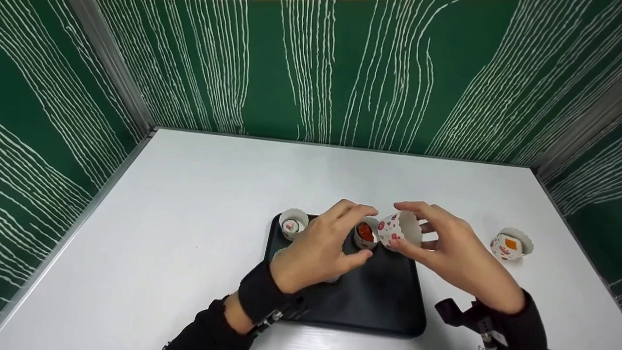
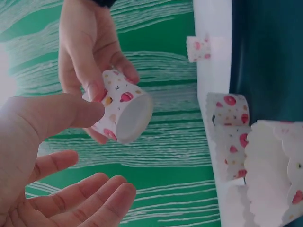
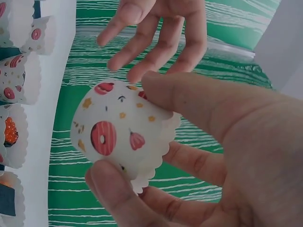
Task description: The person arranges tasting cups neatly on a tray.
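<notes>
Above the tray, my right hand pinches a paper baking cup printed with pink doughnuts, thumb and fingers on opposite sides near its scalloped rim. The cup lies tipped sideways, its mouth toward the right palm; the white inside shows bare in the head view. My left hand hovers on the other side, fingers spread and loosely bent, holding nothing. Its fingertips are close to the base of the cup. Between the hands, a cup with a glossy red-orange filling stands on the black tray.
At the tray's far left corner stands a cup with a sushi roll. More cups are partly hidden beneath the left hand. Off the tray to the right, a cup with a white and orange piece rests on the white table. Green patterned panels enclose the table.
</notes>
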`<act>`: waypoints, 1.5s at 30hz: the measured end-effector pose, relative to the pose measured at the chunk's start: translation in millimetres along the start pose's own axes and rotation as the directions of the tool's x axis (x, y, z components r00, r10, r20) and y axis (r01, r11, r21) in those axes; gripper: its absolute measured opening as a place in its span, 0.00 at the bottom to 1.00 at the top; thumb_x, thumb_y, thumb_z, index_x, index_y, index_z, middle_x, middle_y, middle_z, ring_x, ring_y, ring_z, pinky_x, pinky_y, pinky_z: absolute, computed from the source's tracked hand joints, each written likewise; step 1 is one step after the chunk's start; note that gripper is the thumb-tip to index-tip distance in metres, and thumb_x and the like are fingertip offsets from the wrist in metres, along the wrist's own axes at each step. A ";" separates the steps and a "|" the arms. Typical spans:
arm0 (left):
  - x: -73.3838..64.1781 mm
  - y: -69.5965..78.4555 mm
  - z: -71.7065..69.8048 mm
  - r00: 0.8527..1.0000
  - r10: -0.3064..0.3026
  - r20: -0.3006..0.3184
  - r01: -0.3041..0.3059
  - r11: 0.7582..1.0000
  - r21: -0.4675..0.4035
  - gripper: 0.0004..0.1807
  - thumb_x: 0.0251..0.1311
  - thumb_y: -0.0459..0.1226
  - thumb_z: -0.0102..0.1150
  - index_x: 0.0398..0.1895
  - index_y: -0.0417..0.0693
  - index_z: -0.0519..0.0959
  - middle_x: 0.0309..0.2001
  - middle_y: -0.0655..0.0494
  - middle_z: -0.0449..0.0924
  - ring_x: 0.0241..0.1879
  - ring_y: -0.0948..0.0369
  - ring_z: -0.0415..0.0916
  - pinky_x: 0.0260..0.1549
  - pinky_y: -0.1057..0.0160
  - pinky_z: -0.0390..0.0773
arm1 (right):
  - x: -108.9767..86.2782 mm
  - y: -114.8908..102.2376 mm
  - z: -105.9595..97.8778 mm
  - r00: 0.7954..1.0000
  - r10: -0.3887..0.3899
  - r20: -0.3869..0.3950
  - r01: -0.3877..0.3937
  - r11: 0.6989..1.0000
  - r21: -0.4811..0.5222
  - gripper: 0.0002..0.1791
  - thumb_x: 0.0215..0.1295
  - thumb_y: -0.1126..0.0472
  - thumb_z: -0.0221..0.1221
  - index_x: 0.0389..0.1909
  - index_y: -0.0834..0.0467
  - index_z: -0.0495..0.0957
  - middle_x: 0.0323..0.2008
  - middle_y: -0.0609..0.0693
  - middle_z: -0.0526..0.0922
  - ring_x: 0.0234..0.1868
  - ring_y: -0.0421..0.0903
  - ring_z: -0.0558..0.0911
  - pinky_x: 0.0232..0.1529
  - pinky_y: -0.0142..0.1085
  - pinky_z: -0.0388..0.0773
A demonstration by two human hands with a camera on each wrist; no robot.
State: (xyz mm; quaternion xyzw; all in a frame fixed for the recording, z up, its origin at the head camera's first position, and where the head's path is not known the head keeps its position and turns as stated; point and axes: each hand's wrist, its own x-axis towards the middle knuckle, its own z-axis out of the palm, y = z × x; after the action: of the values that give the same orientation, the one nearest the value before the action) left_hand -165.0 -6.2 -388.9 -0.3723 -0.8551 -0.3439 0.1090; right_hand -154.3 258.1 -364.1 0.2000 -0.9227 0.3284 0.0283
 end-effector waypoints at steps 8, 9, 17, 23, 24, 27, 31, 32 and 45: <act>-5.1 5.7 6.2 1.000 0.005 -0.026 -0.005 0.999 -0.034 0.32 0.64 0.39 0.76 0.70 0.45 0.76 0.60 0.50 0.81 0.54 0.58 0.82 0.55 0.65 0.83 | -5.1 -13.0 6.1 0.999 -0.020 0.044 0.018 0.999 0.033 0.33 0.69 0.48 0.72 0.74 0.45 0.75 0.64 0.52 0.83 0.53 0.48 0.89 0.46 0.39 0.89; -5.4 6.1 6.9 1.000 0.007 -0.030 -0.008 0.999 -0.038 0.32 0.64 0.39 0.77 0.70 0.45 0.77 0.60 0.50 0.81 0.54 0.58 0.82 0.54 0.66 0.82 | -5.5 -13.8 7.2 0.998 -0.025 0.049 0.023 0.999 0.038 0.33 0.70 0.48 0.72 0.74 0.45 0.75 0.63 0.51 0.83 0.54 0.48 0.89 0.46 0.39 0.89; -7.1 9.1 12.6 0.998 0.024 -0.065 -0.027 0.999 -0.042 0.29 0.62 0.37 0.77 0.65 0.45 0.79 0.56 0.51 0.83 0.48 0.59 0.82 0.49 0.71 0.81 | -7.3 -17.8 12.3 0.997 -0.031 0.077 0.025 0.996 0.082 0.33 0.70 0.43 0.71 0.73 0.44 0.75 0.64 0.47 0.83 0.52 0.44 0.87 0.45 0.33 0.87; -7.6 8.8 15.6 0.997 0.027 -0.072 -0.032 0.998 -0.057 0.26 0.62 0.36 0.76 0.64 0.45 0.80 0.54 0.52 0.85 0.46 0.60 0.82 0.47 0.71 0.80 | -8.5 -19.1 13.5 0.996 -0.051 0.070 0.044 0.995 0.092 0.33 0.69 0.45 0.72 0.72 0.45 0.76 0.64 0.47 0.83 0.49 0.43 0.88 0.42 0.32 0.88; -7.7 8.4 15.6 0.997 0.028 -0.074 -0.032 0.998 -0.060 0.26 0.62 0.36 0.76 0.64 0.45 0.80 0.54 0.52 0.85 0.46 0.60 0.82 0.47 0.71 0.80 | -8.5 -19.2 13.8 0.996 -0.056 0.067 0.050 0.995 0.091 0.33 0.69 0.46 0.72 0.72 0.46 0.76 0.65 0.48 0.84 0.49 0.43 0.88 0.41 0.32 0.87; -7.5 6.8 15.4 0.997 0.031 -0.077 -0.036 0.997 -0.063 0.26 0.62 0.36 0.76 0.63 0.45 0.80 0.52 0.52 0.86 0.45 0.61 0.81 0.46 0.72 0.80 | -8.1 -20.0 13.9 0.996 -0.054 0.068 0.048 0.995 0.092 0.33 0.69 0.46 0.72 0.73 0.45 0.76 0.65 0.47 0.83 0.49 0.43 0.88 0.41 0.31 0.87; -7.2 5.7 14.4 0.996 0.037 -0.079 -0.042 0.997 -0.070 0.26 0.60 0.34 0.76 0.62 0.44 0.80 0.49 0.52 0.85 0.42 0.61 0.80 0.43 0.73 0.78 | -8.0 -20.6 13.5 0.996 -0.058 0.071 0.051 0.994 0.101 0.33 0.69 0.46 0.72 0.73 0.46 0.75 0.65 0.46 0.83 0.49 0.43 0.88 0.41 0.31 0.87; -7.4 5.5 14.2 0.996 0.039 -0.080 -0.044 0.997 -0.069 0.26 0.60 0.34 0.76 0.62 0.44 0.80 0.49 0.52 0.85 0.42 0.61 0.80 0.43 0.73 0.78 | -8.0 -20.7 13.4 0.996 -0.062 0.071 0.054 0.993 0.105 0.33 0.69 0.47 0.72 0.73 0.46 0.76 0.65 0.46 0.83 0.49 0.43 0.88 0.41 0.31 0.87; -7.0 1.9 12.4 0.994 0.061 -0.094 -0.068 0.995 -0.067 0.27 0.59 0.33 0.73 0.63 0.45 0.80 0.51 0.53 0.85 0.45 0.62 0.80 0.46 0.72 0.78 | -9.4 -18.6 8.2 0.990 -0.092 0.109 0.075 0.986 0.151 0.37 0.68 0.49 0.73 0.75 0.48 0.73 0.66 0.48 0.82 0.49 0.40 0.86 0.45 0.32 0.88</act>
State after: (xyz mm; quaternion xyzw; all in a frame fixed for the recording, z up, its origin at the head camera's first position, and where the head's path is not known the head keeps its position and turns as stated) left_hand -157.9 -1.0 -400.2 -0.3872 -0.8241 -0.3867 0.1460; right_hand -137.8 243.3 -361.1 0.2589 -0.8870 0.3814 -0.0260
